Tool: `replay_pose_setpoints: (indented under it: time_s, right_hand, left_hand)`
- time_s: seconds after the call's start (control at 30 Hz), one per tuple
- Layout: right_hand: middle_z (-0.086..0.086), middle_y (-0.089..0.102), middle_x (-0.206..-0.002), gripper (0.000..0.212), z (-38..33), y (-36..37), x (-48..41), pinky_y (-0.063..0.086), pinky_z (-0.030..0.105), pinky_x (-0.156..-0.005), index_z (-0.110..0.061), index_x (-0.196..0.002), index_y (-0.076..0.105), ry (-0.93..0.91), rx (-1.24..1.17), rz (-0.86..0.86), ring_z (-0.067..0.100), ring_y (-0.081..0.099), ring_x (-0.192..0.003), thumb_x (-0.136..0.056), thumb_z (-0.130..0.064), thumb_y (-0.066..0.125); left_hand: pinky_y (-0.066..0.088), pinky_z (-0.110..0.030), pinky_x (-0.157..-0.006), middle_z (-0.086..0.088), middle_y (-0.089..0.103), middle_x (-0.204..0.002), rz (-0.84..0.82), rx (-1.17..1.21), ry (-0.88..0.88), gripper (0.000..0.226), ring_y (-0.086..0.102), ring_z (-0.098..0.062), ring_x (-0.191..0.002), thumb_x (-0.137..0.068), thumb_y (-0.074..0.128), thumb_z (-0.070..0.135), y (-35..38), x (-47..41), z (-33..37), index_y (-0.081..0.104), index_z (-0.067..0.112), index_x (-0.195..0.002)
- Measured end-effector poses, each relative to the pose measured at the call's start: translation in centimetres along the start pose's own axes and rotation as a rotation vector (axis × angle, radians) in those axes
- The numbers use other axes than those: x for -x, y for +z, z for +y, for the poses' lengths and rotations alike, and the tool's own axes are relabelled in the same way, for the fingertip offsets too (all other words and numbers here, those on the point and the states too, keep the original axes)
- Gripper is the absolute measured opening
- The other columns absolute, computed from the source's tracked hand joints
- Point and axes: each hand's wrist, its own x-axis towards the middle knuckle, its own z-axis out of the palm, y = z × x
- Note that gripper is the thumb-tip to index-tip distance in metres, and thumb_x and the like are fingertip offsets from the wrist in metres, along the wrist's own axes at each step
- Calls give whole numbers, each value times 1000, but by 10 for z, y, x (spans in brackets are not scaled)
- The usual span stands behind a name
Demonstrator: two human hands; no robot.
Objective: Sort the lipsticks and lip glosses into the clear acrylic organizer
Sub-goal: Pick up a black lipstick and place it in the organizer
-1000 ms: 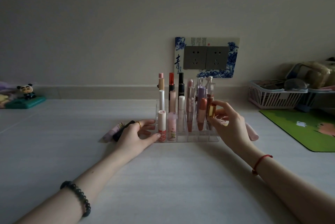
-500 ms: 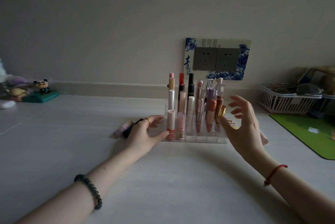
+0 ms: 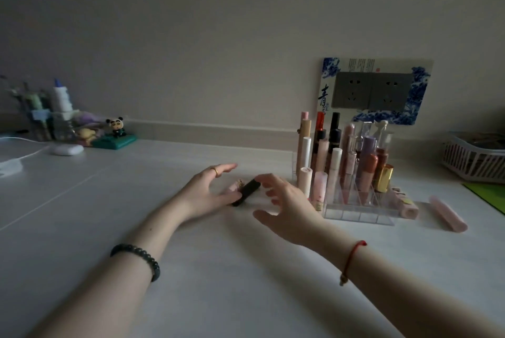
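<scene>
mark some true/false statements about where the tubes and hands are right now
1. A black tube lies on the table left of the organizer. True.
2. The right hand grips a gold tube. False: it is open and empty; the gold tube stands in the organizer.
3. A pink tube lies on the table right of the organizer. True.
4. The organizer is empty. False: it holds many tubes.
</scene>
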Motion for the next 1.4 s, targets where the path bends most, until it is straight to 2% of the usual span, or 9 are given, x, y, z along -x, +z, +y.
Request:
replay_pose_setpoints:
  time_s: [0.2,0.53,0.67,0.73,0.87,1.13,1.23,1.33,1.4]
  right_hand:
    - [20,37,-137,60,-1,35,-41,25,21,-95,-5,-136,21,230,-100,-25,30,35,-127,-81,-2,43]
    - [15,39,-132,52,6,37,-49,33,26,-96,-14,-131,36,322,-136,70,29,43,-119,-81,0,39]
    - [9,60,-111,40,1,24,-37,34,11,-73,-16,-116,53,160,-127,114,21,56,-102,-80,0,47]
    - [7,66,-98,25,-3,16,-29,39,17,-67,-16,-105,58,113,-169,128,20,62,-90,-82,-9,54]
    - [-1,65,-82,9,-10,-5,-9,50,22,-70,-22,-85,54,72,-223,103,14,63,-77,-82,-15,59]
    - [-6,66,-85,26,0,-60,32,54,18,-70,-13,-101,57,52,-193,268,4,64,-78,-77,-12,65]
    - [-13,59,-82,22,16,-78,35,52,13,-65,-13,-100,57,116,-180,359,-1,60,-76,-78,-9,62]
    - [-4,61,-85,19,33,-88,35,50,17,-68,-9,-98,59,190,-162,431,9,61,-78,-79,-9,61]
    - [-3,61,-82,19,41,-87,36,51,20,-69,-8,-96,60,210,-133,462,11,62,-77,-77,-7,63]
  left_hand:
    - [32,-20,-99,7,49,-135,-89,-146,35,67,42,-7,-124,-68,73,39,-1,-1,-11,44,35,-128]
    - [39,-34,-98,-2,66,-115,63,-318,263,39,57,-21,-109,-73,72,34,2,-3,1,66,19,-109]
    - [40,-18,-90,3,69,-104,165,-62,328,35,60,-9,-98,-73,64,43,-3,2,19,68,24,-102]
    - [43,-7,-76,17,70,-89,200,119,335,22,63,-3,-82,-71,60,45,-3,6,32,67,37,-91]
    - [41,-5,-53,27,67,-67,243,367,315,8,56,3,-49,-71,60,42,8,9,58,64,42,-78]
    - [48,-10,-73,18,72,-86,122,651,331,17,67,-3,-85,-73,66,26,51,12,88,69,32,-89]
    - [49,-14,-77,17,72,-85,111,616,263,24,66,-3,-84,-79,66,12,64,12,85,66,35,-89]
    - [47,-20,-84,13,68,-96,151,501,187,28,63,-6,-90,-79,67,12,72,10,77,62,35,-95]
    - [44,-11,-85,14,65,-100,171,395,165,32,60,-1,-94,-78,68,15,76,9,71,60,30,-105]
